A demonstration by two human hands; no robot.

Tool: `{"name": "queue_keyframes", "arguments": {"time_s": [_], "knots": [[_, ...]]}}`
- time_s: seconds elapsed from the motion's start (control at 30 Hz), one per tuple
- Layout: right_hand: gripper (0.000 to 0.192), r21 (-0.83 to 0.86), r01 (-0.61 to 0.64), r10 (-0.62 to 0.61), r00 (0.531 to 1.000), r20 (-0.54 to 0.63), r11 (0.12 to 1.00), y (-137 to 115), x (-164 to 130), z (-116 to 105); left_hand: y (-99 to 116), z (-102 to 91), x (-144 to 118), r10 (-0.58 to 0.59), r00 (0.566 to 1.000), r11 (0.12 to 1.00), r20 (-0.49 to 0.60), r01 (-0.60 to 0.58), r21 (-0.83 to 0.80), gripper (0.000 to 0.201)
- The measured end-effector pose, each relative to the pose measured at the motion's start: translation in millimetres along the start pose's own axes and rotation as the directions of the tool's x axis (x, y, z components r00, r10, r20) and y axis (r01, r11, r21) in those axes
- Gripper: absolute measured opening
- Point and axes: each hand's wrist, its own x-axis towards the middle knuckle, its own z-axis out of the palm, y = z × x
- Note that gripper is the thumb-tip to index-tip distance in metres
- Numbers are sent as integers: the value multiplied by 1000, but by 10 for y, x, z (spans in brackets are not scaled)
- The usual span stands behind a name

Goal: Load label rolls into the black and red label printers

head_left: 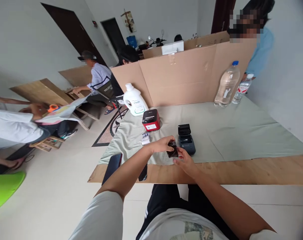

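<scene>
your left hand (162, 145) and right hand (185, 160) both pinch a small black part (172, 150), fingers closed round it, beside the open printer (185, 140).

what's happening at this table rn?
A seated person holds a small black object between both hands, left hand on top, right hand beneath. Just past it on the green cloth sits a dark device with its lid open, with a red-and-black box and a white jug further back. Two water bottles stand against the cardboard wall. Other people work on the floor at left.
</scene>
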Motion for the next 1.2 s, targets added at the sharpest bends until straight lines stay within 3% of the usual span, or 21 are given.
{"name": "queue_keyframes", "arguments": {"time_s": [0.1,0.2,0.3,0.4,0.63,0.9,1.2], "knots": [[40,-26,-33,29,991,-133,999,38,-50,-138,75,107,352,52,999,998,4,-52,27,33],[40,-76,-56,31,955,-296,996,16,-35,-287,102,173,699,54,997,988,-47,-46,146,31],[43,-142,-46,-9,930,-368,989,-13,42,-415,92,247,974,-32,996,948,-89,59,314,33],[29,-204,-50,-29,930,-366,978,21,126,-493,72,335,1135,-122,982,883,-147,174,435,34],[24,-227,-69,-17,934,-358,972,94,198,-512,101,498,1182,-146,973,831,-179,218,512,32],[24,-404,-104,-58,928,-369,909,-15,217,-493,70,559,1188,-100,972,766,-214,212,606,26],[29,-451,-115,-66,928,-366,885,-25,215,-489,-39,598,1189,-24,959,798,-283,188,572,25]]}}
